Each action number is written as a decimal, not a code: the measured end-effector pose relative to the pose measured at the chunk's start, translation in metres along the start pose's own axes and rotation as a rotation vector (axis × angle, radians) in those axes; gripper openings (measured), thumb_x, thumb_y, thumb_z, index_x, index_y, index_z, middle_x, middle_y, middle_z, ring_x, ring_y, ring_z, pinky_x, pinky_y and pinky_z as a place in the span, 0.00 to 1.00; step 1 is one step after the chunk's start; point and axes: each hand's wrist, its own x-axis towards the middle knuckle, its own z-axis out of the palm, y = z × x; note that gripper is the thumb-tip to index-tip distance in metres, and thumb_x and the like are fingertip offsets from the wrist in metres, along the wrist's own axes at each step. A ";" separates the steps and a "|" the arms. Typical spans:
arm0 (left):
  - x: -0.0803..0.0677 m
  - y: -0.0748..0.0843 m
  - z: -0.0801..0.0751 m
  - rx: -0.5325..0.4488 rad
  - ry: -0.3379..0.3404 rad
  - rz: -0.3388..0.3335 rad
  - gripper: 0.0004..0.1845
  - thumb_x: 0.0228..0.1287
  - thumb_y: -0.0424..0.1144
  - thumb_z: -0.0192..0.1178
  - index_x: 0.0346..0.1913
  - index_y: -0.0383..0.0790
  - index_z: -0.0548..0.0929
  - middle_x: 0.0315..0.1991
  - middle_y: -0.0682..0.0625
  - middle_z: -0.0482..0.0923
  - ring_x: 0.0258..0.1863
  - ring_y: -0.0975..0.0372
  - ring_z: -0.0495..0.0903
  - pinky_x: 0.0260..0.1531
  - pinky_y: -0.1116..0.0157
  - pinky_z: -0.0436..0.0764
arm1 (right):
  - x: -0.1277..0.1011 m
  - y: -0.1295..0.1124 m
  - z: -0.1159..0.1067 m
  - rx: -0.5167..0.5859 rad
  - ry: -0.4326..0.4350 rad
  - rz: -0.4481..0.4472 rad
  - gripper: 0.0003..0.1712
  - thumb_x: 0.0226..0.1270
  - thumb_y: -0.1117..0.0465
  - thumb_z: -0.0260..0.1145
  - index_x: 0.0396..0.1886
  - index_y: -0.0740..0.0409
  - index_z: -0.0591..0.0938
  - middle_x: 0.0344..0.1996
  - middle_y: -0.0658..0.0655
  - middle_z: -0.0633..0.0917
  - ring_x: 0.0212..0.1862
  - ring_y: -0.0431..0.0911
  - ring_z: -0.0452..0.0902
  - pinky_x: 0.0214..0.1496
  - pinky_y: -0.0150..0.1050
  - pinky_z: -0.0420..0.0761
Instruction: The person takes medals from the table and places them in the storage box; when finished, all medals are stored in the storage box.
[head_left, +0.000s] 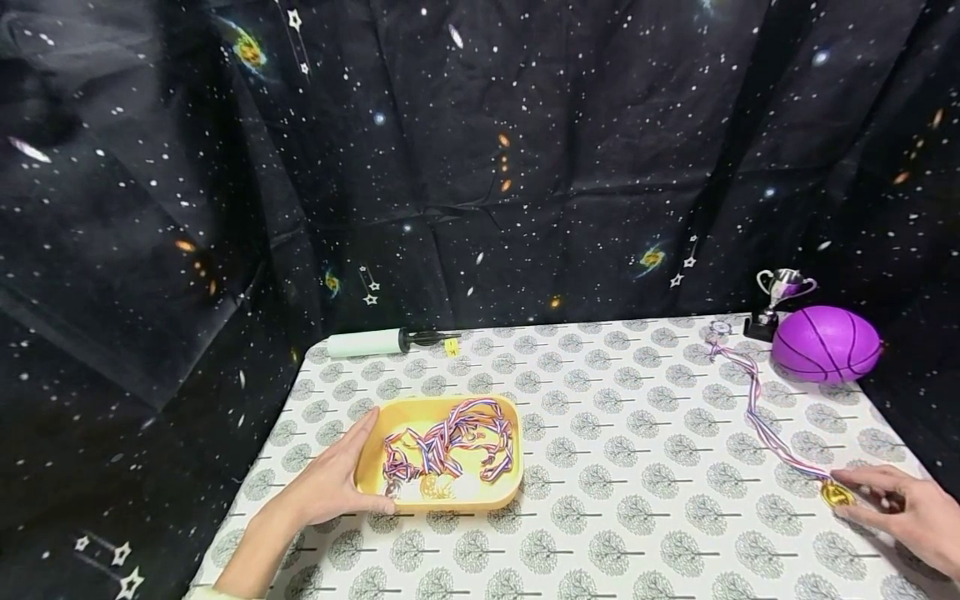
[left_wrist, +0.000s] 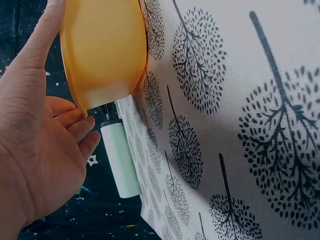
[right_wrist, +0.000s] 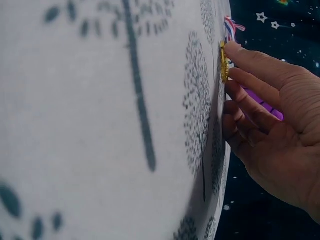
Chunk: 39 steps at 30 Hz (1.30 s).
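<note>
My left hand (head_left: 330,481) grips the left end of a yellow tub (head_left: 480,506), thumb at the near side and fingers round the far left corner. Inside the tub lie tangled red, white and blue ribbons (head_left: 450,437) with a gold-coloured medal (head_left: 437,486) and a silvery one near the front wall. At the table's right edge, my right hand (head_left: 903,508) pinches a gold medal (head_left: 836,494) at its edge between thumb and fingertips. Its striped ribbon (head_left: 765,429) stretches up the table toward a silver medal (head_left: 721,328); where the ribbons meet is unclear.
A silver trophy cup (head_left: 783,285) on a black base stands at the back right, behind a purple ball (head_left: 825,343). At the back left lies a pale green hand pump (head_left: 366,342) beside a small yellow tag (head_left: 452,347). A dark star-print cloth (head_left: 480,167) hangs behind the table.
</note>
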 end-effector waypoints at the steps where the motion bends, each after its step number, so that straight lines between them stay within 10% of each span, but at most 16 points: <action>1: 0.000 0.000 0.000 -0.003 0.001 0.002 0.77 0.43 0.71 0.81 0.86 0.35 0.48 0.86 0.39 0.47 0.82 0.42 0.55 0.75 0.40 0.64 | 0.000 0.002 0.000 0.005 0.004 -0.016 0.27 0.45 0.61 0.89 0.46 0.66 0.91 0.39 0.25 0.78 0.33 0.28 0.68 0.29 0.25 0.68; 14: 0.000 -0.001 -0.001 -0.011 -0.006 -0.009 0.77 0.43 0.71 0.81 0.86 0.35 0.48 0.86 0.39 0.47 0.82 0.42 0.55 0.75 0.39 0.64 | 0.001 0.001 0.007 -0.037 0.083 -0.138 0.25 0.31 0.62 0.91 0.35 0.59 0.90 0.31 0.33 0.77 0.28 0.31 0.64 0.25 0.30 0.61; 25: 0.000 -0.001 -0.001 -0.006 -0.008 -0.005 0.78 0.42 0.72 0.80 0.86 0.34 0.48 0.86 0.39 0.47 0.82 0.44 0.54 0.76 0.41 0.64 | 0.024 -0.017 -0.012 -0.196 -0.040 -0.083 0.27 0.37 0.55 0.91 0.39 0.58 0.90 0.30 0.40 0.80 0.30 0.27 0.64 0.27 0.33 0.67; 39: 0.000 0.001 0.000 0.016 -0.006 0.015 0.77 0.43 0.72 0.80 0.86 0.33 0.49 0.86 0.38 0.48 0.81 0.42 0.56 0.75 0.40 0.65 | 0.086 -0.061 -0.068 -0.015 0.105 -0.261 0.26 0.38 0.67 0.87 0.40 0.47 0.88 0.22 0.40 0.73 0.22 0.32 0.63 0.20 0.33 0.61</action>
